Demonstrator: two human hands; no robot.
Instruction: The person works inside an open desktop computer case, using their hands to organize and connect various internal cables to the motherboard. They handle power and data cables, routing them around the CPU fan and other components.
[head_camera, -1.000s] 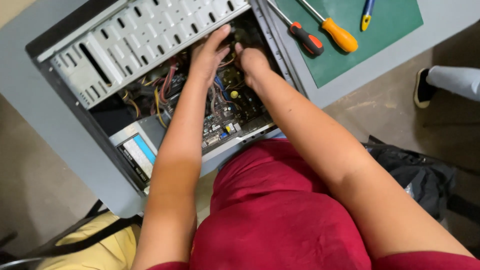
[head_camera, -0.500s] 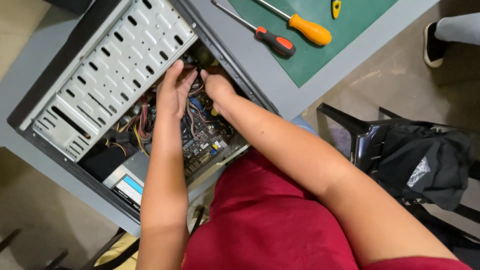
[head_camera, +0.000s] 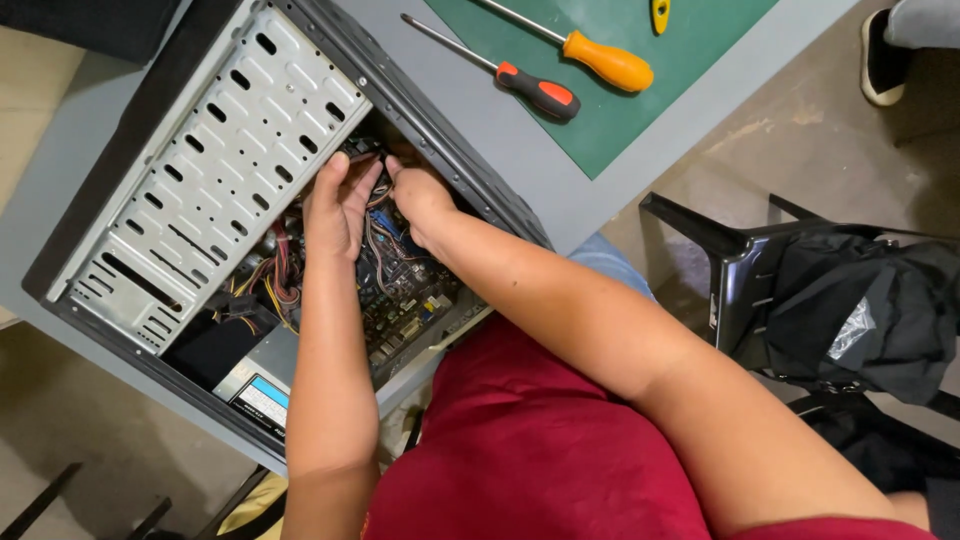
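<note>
An open desktop computer case (head_camera: 210, 150) lies on its side on a grey table, with its perforated metal drive cage facing up. Both my hands reach inside it, over the motherboard (head_camera: 405, 290) and a tangle of coloured cables (head_camera: 275, 285). My left hand (head_camera: 338, 210) has its fingers stretched out, resting against the cables beside the drive cage. Right next to it, my right hand (head_camera: 420, 200) is curled, and its fingertips are hidden among the cables near the case wall. What it grips cannot be made out.
A green mat (head_camera: 640, 120) on the grey table (head_camera: 500, 120) holds an orange-handled screwdriver (head_camera: 605, 60) and a red-and-black one (head_camera: 535, 90). A black chair with a dark bag (head_camera: 850, 310) stands at the right. Another person's shoe (head_camera: 880, 60) is at the top right.
My head has shifted, so the case now sits further left and lower in view. Both hands stay at the same spot inside the case, close together.
</note>
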